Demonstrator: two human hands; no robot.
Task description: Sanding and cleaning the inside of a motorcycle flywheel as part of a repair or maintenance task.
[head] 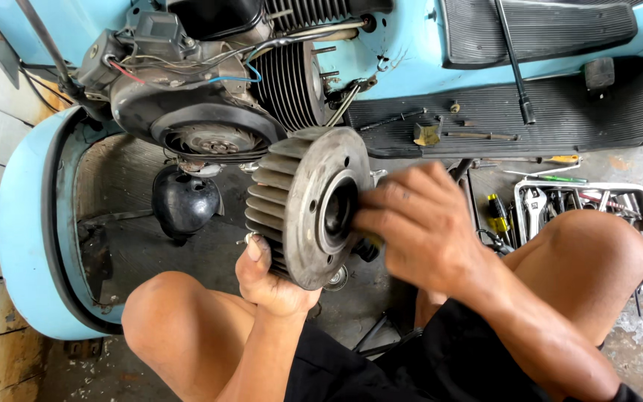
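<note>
No packages, labels, signs or screens visible anywhere in this view.

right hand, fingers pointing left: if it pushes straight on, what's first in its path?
The right hand would first meet the finned cylinder held by the left hand. Its fingertips are already at the bore opening, likely touching the flat face; motion blur hides the exact contact.
</note>
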